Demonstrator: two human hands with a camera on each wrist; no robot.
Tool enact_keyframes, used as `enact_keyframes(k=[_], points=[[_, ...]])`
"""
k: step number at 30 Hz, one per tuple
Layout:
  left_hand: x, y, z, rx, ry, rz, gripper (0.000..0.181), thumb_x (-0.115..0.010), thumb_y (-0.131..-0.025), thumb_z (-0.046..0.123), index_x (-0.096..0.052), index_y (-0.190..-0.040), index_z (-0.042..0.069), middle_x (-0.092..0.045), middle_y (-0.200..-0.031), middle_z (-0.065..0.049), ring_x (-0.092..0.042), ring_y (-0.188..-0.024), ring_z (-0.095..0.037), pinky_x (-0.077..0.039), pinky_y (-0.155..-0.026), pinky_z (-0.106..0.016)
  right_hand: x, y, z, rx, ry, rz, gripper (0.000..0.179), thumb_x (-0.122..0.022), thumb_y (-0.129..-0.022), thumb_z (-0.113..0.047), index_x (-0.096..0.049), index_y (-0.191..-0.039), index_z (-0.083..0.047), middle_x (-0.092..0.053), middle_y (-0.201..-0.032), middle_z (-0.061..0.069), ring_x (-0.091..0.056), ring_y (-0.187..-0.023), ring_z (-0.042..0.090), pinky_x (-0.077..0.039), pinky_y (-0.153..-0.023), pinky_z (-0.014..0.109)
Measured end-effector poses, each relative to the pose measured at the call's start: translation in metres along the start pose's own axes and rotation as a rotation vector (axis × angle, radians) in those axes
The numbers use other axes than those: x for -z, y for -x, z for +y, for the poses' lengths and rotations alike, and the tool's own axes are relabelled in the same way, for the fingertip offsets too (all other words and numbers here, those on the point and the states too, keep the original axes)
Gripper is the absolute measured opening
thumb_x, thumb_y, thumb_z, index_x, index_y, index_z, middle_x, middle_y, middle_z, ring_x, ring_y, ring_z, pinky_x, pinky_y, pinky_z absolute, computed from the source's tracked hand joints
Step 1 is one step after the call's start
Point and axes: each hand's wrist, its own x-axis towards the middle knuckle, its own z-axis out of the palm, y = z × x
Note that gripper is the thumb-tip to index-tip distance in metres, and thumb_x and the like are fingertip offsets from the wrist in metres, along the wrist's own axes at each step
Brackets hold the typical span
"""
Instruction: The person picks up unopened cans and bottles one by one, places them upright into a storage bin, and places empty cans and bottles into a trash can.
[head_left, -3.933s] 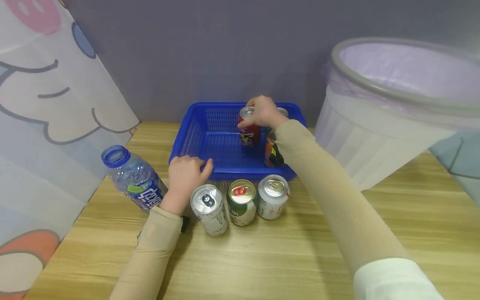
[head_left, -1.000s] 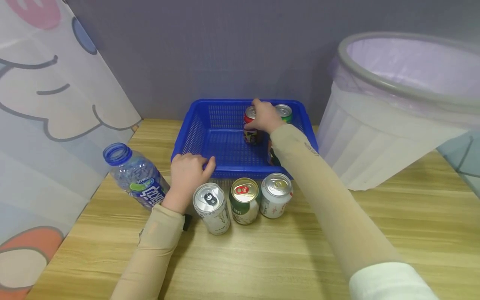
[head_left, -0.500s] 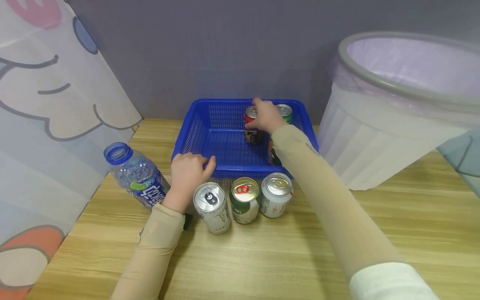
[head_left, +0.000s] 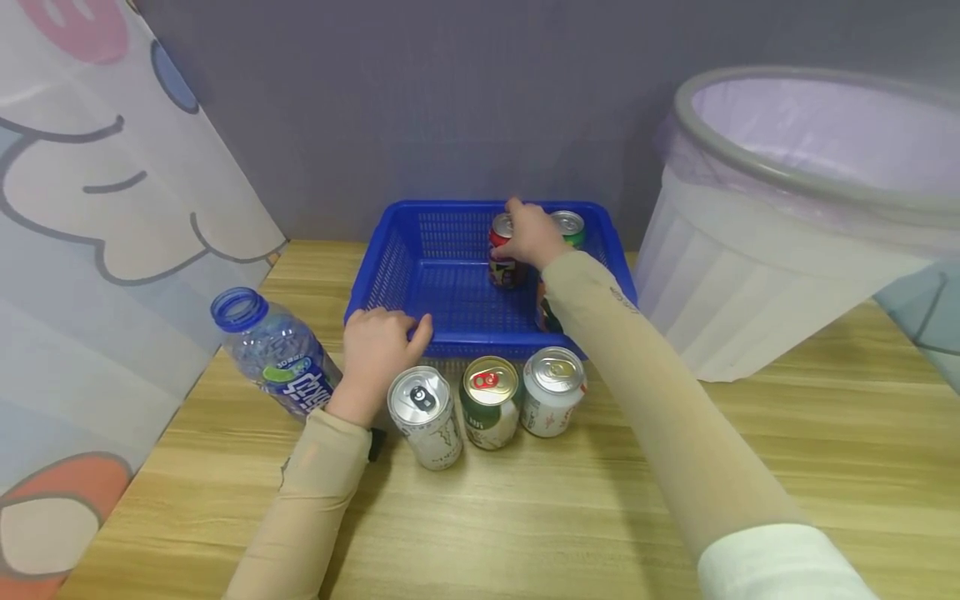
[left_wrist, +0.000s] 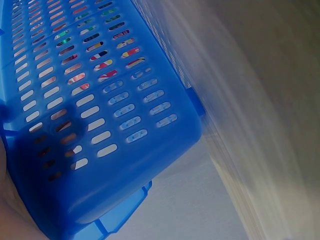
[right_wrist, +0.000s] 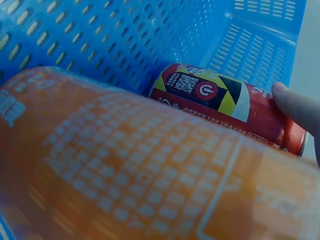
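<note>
In the head view, my right hand point(head_left: 534, 235) grips a red drink can point(head_left: 504, 271) near its top, inside the blue plastic basket point(head_left: 450, 339). The can stands upright there, its base low in the basket. The right wrist view shows the thumb point(right_wrist: 295, 107) on the red can's upper end. A green can point(head_left: 567, 223) and an orange container point(right_wrist: 125, 160) stand beside it, partly hidden behind my right hand and forearm. My left hand point(head_left: 378, 354) holds the basket's near-left corner, fingers over the rim. That corner point(left_wrist: 170, 135) fills much of the left wrist view.
In front of the basket, a white can point(head_left: 429, 421), a green and gold can point(head_left: 490, 408) and another white can point(head_left: 553, 396) stand in a row. An uncapped blue bottle point(head_left: 281, 358) is left of my left hand. A lined white bin point(head_left: 742, 275) stands at right.
The whole view has shifted slightly since the oldest frame, and more of the green can's lid shows past my right hand. Over the last second both hands stay in place.
</note>
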Motion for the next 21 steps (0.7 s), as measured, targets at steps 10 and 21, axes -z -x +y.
enact_keyframes(k=[10, 21], points=[[-0.001, -0.001, 0.001, 0.01, 0.009, -0.012, 0.046, -0.048, -0.091, 0.032, -0.067, -0.058, 0.006, -0.059, -0.053, -0.008, -0.054, -0.053, -0.027, -0.037, -0.059, -0.04, 0.017, 0.003, -0.004, 0.001, 0.018, -0.007, 0.076, -0.071, -0.084, -0.031, -0.032, -0.143, -0.004, -0.046, -0.141, 0.018, -0.046, -0.129, 0.033, -0.038, -0.105, 0.045], [0.0, -0.003, -0.004, 0.037, 0.006, -0.056, 0.045, -0.049, -0.091, 0.034, -0.07, -0.065, 0.005, -0.062, -0.057, -0.009, -0.055, -0.055, -0.028, -0.038, -0.062, -0.04, 0.053, 0.024, -0.009, 0.127, 0.088, -0.029, 0.043, -0.06, -0.091, -0.028, -0.054, -0.125, -0.002, -0.06, -0.121, 0.018, -0.056, -0.11, 0.031, -0.043, -0.098, 0.044]])
